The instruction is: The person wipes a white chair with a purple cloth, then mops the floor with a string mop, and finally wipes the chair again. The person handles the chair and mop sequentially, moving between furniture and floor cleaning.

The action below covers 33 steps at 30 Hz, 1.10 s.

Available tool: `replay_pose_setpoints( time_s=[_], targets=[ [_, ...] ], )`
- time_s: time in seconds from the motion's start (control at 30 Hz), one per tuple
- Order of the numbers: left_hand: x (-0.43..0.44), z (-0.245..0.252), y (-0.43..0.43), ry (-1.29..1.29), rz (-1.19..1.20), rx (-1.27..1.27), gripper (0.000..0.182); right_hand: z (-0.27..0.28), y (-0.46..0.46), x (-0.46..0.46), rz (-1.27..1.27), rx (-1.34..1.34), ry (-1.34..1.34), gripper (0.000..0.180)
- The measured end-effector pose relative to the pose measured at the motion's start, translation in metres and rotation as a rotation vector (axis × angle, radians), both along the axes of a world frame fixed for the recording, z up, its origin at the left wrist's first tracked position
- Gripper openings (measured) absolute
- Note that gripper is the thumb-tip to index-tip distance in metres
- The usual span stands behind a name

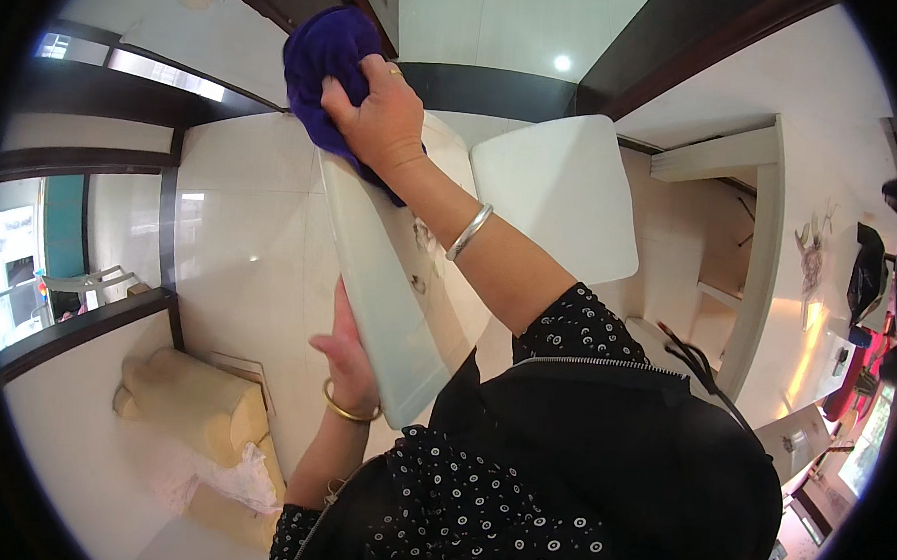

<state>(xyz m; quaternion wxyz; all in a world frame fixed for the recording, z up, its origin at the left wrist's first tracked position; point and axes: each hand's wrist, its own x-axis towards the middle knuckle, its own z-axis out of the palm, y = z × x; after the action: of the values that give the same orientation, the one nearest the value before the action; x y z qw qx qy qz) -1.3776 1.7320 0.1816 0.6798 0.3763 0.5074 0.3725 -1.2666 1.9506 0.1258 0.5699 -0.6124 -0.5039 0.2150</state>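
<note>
A pale, smooth panel (387, 300) with rounded corners slants in front of me, its near end close to my body. My left hand (355, 362) supports its left side low down, thumb sticking out, with some fingers hidden behind the edge. At the panel's far end my right hand (384, 116) grips a bunched purple cloth (327, 57), which drapes over that end. The cloth covers part of the panel there. Just right of my right forearm is a white board (557, 195) with rounded corners.
Shiny pale tiles (240, 233) cover the floor. A yellowish padded seat (196, 396) with a pale cloth (245, 477) stands at the lower left. On the right is a white table (801, 295) with a printed pattern. A dark door frame (675, 72) rises at the upper right.
</note>
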Motion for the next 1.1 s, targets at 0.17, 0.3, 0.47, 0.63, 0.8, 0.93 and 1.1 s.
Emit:
replay_pose_setpoints(
  time_s=[0.17, 0.3, 0.47, 0.63, 0.8, 0.93, 1.1],
  targets=[
    [-0.002, -0.015, -0.02, -0.037, 0.166, -0.062, 0.117, 0.014, -0.133, 0.011, 0.213, -0.098, 0.054, 0.036],
    [-0.004, -0.023, -0.031, -0.192, 0.18, -0.075, 0.116, 0.029, -0.256, 0.028, 0.495, 0.011, 0.138, 0.037],
    [-0.015, 0.006, -0.021, -0.242, 0.252, 0.041, 0.127, 0.058, -0.259, 0.046, 0.948, -0.062, 0.221, 0.042],
    [-0.028, 0.066, -0.053, -0.141, 0.48, 0.634, 0.118, 0.142, -0.222, 0.023, 1.12, 0.054, 0.297, 0.05],
    [-0.06, 0.092, -0.095, 0.034, 0.507, 0.446, 0.081, 0.182, -0.199, -0.026, 1.514, 0.033, 0.262, 0.04],
    [-0.105, 0.095, -0.12, -0.269, 0.638, 0.294, 0.06, 0.163, -0.17, 0.012, 1.151, 0.124, 0.128, 0.016],
    [-0.118, 0.069, -0.132, 0.269, 0.276, 0.32, 0.069, 0.107, -0.078, 0.062, 0.417, -0.331, 0.108, 0.041]
  ],
)
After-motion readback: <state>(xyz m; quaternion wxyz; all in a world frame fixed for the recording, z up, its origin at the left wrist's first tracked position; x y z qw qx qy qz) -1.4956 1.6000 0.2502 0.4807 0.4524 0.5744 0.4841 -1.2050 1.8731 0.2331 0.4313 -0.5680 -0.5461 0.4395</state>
